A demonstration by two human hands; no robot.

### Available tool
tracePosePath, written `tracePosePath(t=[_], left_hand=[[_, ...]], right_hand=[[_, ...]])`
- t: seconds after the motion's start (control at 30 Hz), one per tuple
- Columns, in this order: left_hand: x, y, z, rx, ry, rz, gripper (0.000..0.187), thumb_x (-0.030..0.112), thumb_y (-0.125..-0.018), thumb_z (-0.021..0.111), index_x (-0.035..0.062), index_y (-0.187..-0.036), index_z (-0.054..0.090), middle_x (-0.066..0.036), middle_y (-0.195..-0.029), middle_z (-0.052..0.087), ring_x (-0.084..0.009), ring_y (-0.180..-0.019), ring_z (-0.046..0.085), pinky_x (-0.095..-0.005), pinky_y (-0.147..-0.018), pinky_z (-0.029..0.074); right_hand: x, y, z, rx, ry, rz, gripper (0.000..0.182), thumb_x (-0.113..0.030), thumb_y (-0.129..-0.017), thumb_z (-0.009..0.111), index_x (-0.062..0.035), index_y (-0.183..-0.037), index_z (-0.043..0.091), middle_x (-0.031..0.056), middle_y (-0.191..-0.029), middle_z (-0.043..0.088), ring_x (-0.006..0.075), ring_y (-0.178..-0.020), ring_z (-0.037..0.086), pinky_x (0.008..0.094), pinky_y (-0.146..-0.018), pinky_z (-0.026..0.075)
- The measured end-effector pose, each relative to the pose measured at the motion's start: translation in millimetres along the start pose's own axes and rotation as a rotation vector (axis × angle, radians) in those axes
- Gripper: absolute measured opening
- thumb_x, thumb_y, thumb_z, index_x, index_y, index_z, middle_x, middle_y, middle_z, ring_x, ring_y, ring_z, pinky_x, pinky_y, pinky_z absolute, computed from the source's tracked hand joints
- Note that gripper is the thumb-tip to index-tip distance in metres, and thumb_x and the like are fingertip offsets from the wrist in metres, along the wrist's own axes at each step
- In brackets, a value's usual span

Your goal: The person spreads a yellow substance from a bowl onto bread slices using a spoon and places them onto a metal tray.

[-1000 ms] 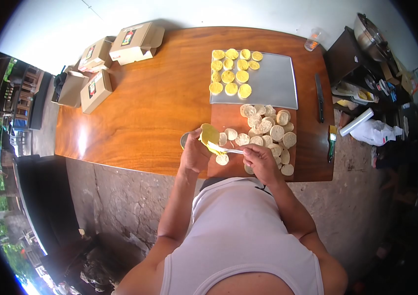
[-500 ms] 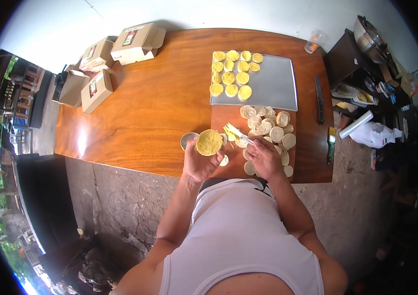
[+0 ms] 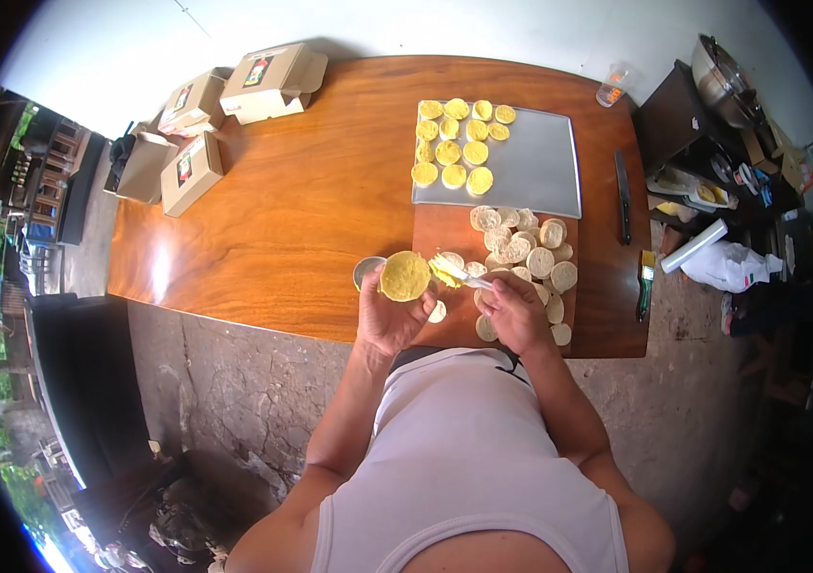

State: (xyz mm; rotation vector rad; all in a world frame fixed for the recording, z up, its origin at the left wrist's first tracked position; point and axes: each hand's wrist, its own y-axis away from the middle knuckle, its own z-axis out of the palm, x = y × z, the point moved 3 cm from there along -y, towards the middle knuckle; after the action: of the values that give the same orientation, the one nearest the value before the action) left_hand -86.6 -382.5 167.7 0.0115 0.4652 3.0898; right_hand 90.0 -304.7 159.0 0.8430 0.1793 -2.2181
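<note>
My left hand (image 3: 389, 323) holds up a round bread slice (image 3: 405, 276) with a yellow spread over its face. In my right hand (image 3: 513, 310) is a light-coloured spreading utensil (image 3: 471, 279), its tip loaded with yellow spread and close to the slice's right edge. Partly behind the slice stands a small metal bowl (image 3: 366, 270). Several plain round bread slices (image 3: 539, 261) lie piled on a reddish-brown board (image 3: 445, 224) around my right hand. Beyond them, a metal tray (image 3: 535, 164) bears rows of yellow-topped slices (image 3: 449, 153) on its left part.
Cardboard boxes (image 3: 191, 175) stand at the table's back left. Along the right side lie a knife (image 3: 622, 196) and a green-handled brush (image 3: 644, 286). A clear cup (image 3: 614, 86) is at the back right corner, beside a dark stand with a metal bowl (image 3: 724, 81).
The utensil's tip has shifted slightly lower and left, nearer the held slice. My left hand keeps nearly the same place with its slice.
</note>
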Motion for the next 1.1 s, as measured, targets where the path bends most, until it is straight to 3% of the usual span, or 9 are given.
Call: tracePosePath(t=[0.17,0.33,0.43,0.67,0.73,0.9,0.97,1.1], left_hand=[[3,3,8,0.068,-0.171,0.104,0.045,0.037,-0.084,0.065,0.0055,-0.115,0.057,-0.009,-0.113,0.061,-0.027,-0.106,0.06,-0.0384,-0.09,0.054],[9,1,5,0.039,-0.26,0.221,0.05,0.033,-0.086,0.064,0.0051,-0.126,0.052,-0.013,-0.121,0.06,-0.0287,-0.113,0.058,-0.0393,-0.092,0.055],[10,1,11,0.0,-0.26,0.21,0.05,0.031,-0.087,0.064,0.0041,-0.127,0.051,-0.013,-0.121,0.059,-0.0288,-0.114,0.058,-0.0396,-0.092,0.055],[14,1,11,0.001,-0.317,0.223,0.051,0.029,-0.086,0.065,0.0046,-0.128,0.05,-0.012,-0.121,0.06,-0.028,-0.112,0.059,-0.0382,-0.091,0.055],[14,1,10,0.021,-0.354,0.225,0.051,0.028,-0.085,0.065,0.0052,-0.129,0.05,-0.011,-0.119,0.06,-0.027,-0.111,0.059,-0.0381,-0.093,0.052],[16,1,10,0.012,-0.374,0.236,0.051,0.027,-0.084,0.065,0.006,-0.128,0.051,-0.01,-0.12,0.06,-0.0259,-0.113,0.058,-0.0389,-0.096,0.05],[16,2,10,0.0,-0.376,0.238,0.05,0.027,-0.084,0.065,0.0064,-0.128,0.051,-0.01,-0.12,0.06,-0.0256,-0.114,0.058,-0.0393,-0.096,0.05],[15,4,8,-0.003,-0.366,0.244,0.05,0.027,-0.085,0.066,0.0079,-0.129,0.051,-0.009,-0.121,0.06,-0.0256,-0.115,0.057,-0.0403,-0.096,0.05]], right_hand=[[-11,7,4,0.096,0.153,-0.09,0.021,-0.012,-0.096,0.054,0.001,-0.108,0.065,-0.0007,-0.076,0.053,0.0082,-0.067,0.042,0.0244,-0.064,0.036],[-21,15,12,0.073,0.691,-0.113,0.021,-0.01,-0.096,0.052,0.0019,-0.108,0.064,-0.0026,-0.074,0.05,0.0051,-0.066,0.041,0.0202,-0.059,0.034],[-26,18,20,0.107,0.791,-0.14,0.021,-0.011,-0.097,0.053,0.0008,-0.108,0.065,-0.0034,-0.075,0.05,0.0038,-0.067,0.04,0.0196,-0.059,0.034],[-35,17,28,0.072,0.937,-0.24,0.02,-0.01,-0.097,0.052,0.0005,-0.107,0.065,-0.0008,-0.076,0.055,0.0059,-0.066,0.044,0.0212,-0.059,0.036],[-31,15,29,0.006,1.026,-0.358,0.019,-0.009,-0.096,0.052,0.0009,-0.106,0.065,0.0024,-0.077,0.057,0.0086,-0.066,0.047,0.0226,-0.059,0.038],[-26,20,35,-0.043,0.992,-0.313,0.018,-0.008,-0.096,0.053,0.0006,-0.104,0.065,0.0034,-0.078,0.059,0.0087,-0.066,0.048,0.0226,-0.058,0.038],[-23,19,26,0.09,0.849,-0.188,0.018,-0.01,-0.096,0.052,-0.0002,-0.104,0.066,0.0018,-0.078,0.059,0.0066,-0.065,0.046,0.0215,-0.057,0.037],[-28,20,31,0.145,0.884,-0.183,0.02,-0.009,-0.097,0.051,0.0022,-0.104,0.065,-0.0005,-0.08,0.058,0.0053,-0.068,0.043,0.0218,-0.061,0.036]])
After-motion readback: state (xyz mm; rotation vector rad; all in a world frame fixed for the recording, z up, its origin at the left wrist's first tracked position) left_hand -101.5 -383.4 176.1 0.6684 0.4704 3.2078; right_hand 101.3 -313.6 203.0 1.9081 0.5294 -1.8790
